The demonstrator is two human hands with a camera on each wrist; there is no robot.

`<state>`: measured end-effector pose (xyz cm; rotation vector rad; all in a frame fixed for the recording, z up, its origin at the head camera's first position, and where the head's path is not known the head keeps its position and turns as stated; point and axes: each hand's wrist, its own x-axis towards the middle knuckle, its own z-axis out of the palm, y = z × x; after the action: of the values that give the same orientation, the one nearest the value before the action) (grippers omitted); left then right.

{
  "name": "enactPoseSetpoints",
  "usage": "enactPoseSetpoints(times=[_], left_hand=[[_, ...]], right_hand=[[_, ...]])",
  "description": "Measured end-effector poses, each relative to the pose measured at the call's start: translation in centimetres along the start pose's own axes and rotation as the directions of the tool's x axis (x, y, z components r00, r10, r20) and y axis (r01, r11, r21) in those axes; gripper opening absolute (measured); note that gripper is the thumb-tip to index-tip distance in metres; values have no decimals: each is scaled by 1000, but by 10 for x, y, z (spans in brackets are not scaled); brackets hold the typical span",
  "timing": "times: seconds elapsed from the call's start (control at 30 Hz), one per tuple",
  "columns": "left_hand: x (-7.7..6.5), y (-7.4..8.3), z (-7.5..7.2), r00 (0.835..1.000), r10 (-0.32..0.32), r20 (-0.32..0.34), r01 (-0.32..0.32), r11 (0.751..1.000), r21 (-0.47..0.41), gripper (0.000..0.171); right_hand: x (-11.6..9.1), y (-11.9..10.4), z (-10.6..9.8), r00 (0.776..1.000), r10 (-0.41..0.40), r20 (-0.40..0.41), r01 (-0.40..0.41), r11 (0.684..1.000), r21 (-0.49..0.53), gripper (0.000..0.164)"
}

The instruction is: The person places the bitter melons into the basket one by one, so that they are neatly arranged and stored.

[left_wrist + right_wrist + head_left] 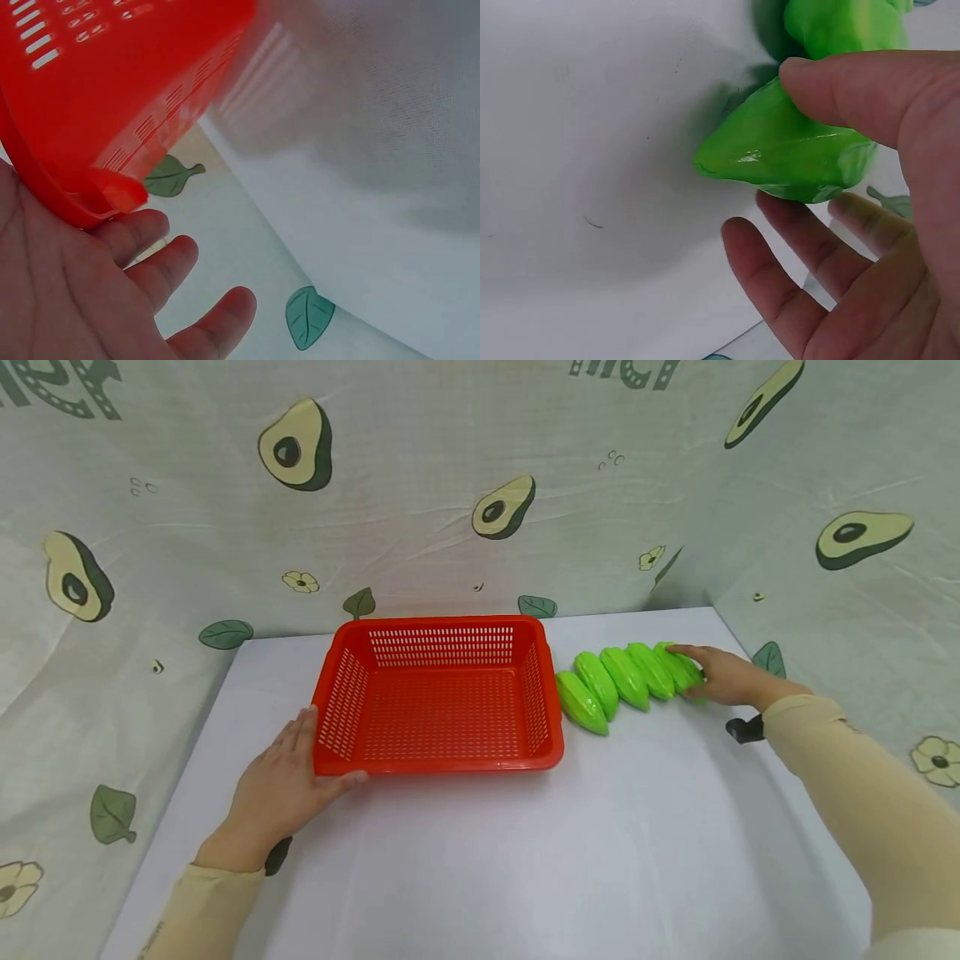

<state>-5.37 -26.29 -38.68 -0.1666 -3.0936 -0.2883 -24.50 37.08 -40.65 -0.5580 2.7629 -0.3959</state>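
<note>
A red plastic basket [442, 766] with slotted walls stands on the white table. My left hand [281, 781] rests against its left front corner, thumb along the front rim and fingers along the left side. In the left wrist view, loosely extended fingers [161, 270] lie by the rim. Several glossy green star fruits [624, 677] lie in a slanting row right of the basket. At the far right end, my right hand [727, 677] holds the last star fruit [780, 150]. Its thumb lies over one side, with fingertips right at the opposite edge.
The white table [480, 868] ends at the back against a hanging cloth [420, 452] printed with avocados and leaves, which also borders both sides. Another star fruit [840, 26] lies close to the held one. A dark strap [745, 729] shows at the right wrist.
</note>
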Motion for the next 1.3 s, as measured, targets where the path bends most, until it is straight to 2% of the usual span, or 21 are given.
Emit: enactPoseSetpoints(times=[0.3,0.47,0.77,1.03,1.17,1.3], left_hand=[[1,0,-1,1000,-6,17,6,1000,-7,123],[1,-1,0,1000,-4,14,4,1000,-11,123],[1,-2,-3,999,-9,35,9,1000,-7,122],[2,-2,-3,999,-12,40,12,1000,3,123],[2,-3,-4,999,-7,41,7,1000,-1,123],[3,-4,-4,999,9,47,-9,1000,-7,123]], right_hand=[[9,-2,-1,995,50,85,-48,999,-18,91],[9,-1,-3,995,55,87,-51,998,-47,91],[6,1,-7,997,64,34,-62,996,-65,92],[-5,-2,-18,997,67,-25,-69,996,-63,93],[-8,-14,-33,997,34,-72,-39,997,-70,94],[-7,-37,-51,996,1,-88,-7,998,-67,94]])
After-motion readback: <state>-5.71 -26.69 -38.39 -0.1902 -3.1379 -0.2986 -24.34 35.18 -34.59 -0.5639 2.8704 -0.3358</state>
